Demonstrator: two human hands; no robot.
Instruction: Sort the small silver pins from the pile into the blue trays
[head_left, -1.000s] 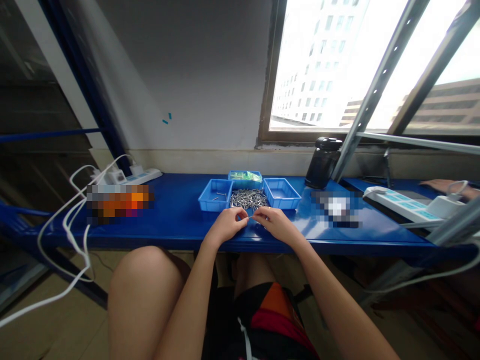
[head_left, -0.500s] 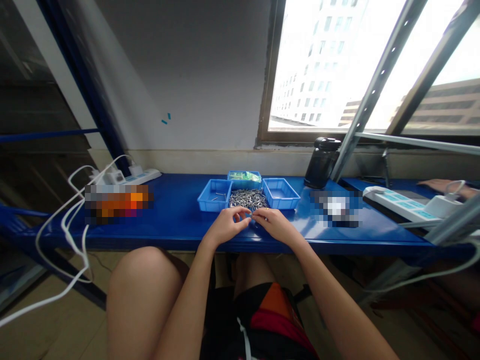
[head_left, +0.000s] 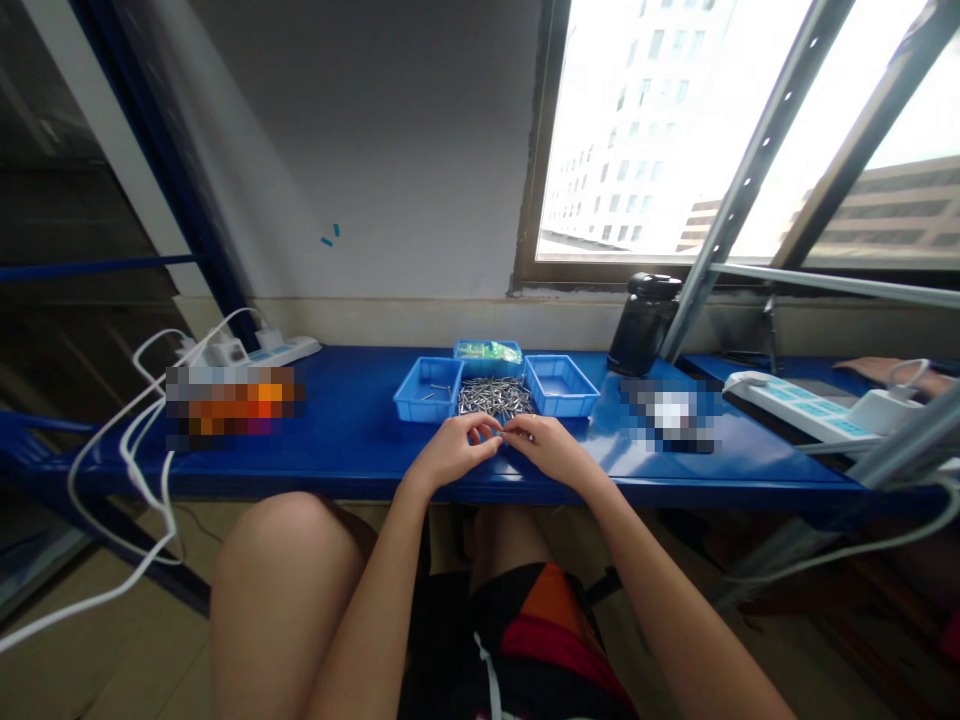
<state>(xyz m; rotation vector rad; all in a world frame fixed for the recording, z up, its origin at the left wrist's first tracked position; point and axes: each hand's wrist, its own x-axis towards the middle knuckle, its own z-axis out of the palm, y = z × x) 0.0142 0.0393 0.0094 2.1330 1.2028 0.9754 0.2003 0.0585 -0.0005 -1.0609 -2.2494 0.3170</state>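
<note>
My left hand [head_left: 456,452] and my right hand [head_left: 553,450] meet fingertip to fingertip above the front of the blue table. Both are closed in a pinch, and whatever is between the fingertips is too small to make out. Just beyond them lies a heap of small silvery metal fasteners [head_left: 495,394], like screws or nails. The left blue bin [head_left: 424,409] beside the heap holds a few similar pieces. To the heap's right stands another blue bin [head_left: 564,403]. A third blue bin [head_left: 489,366] at the back holds green-and-clear plastic packaging [head_left: 491,351].
A black bottle [head_left: 643,325] stands near the window. White power strips [head_left: 802,410] with cables lie at both ends of the blue table [head_left: 352,430]. Blurred-out items lie on the left and right. Another person's hand [head_left: 874,367] rests at the far right.
My hands stay in nearly the same place, with the fingertips shifting very slightly. The bins and the heap look the same.
</note>
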